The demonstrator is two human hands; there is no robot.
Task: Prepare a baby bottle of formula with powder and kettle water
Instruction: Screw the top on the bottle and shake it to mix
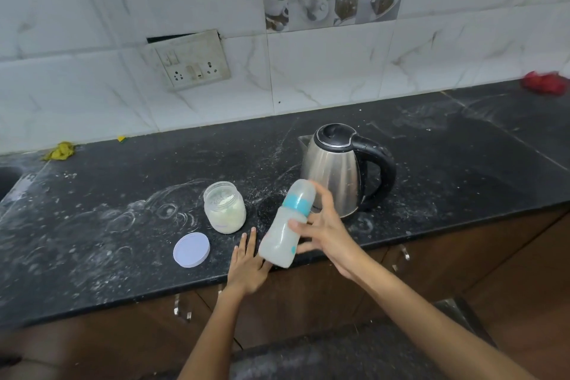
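Bottle [287, 225]: we note it tilted, cap end up-right toward kettle [336, 170], base toward counter's front edge.
Right hand [327, 231]: grips bottle.
Left hand [246, 265]: flat, fingers straight, on counter [92, 241].

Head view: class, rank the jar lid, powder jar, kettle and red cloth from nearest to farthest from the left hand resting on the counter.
From the left hand:
1. Jar lid, flat on the counter just to its left.
2. Powder jar, open, just behind the lid.
3. Kettle, further back on the right.
4. Red cloth, far right corner by the wall.
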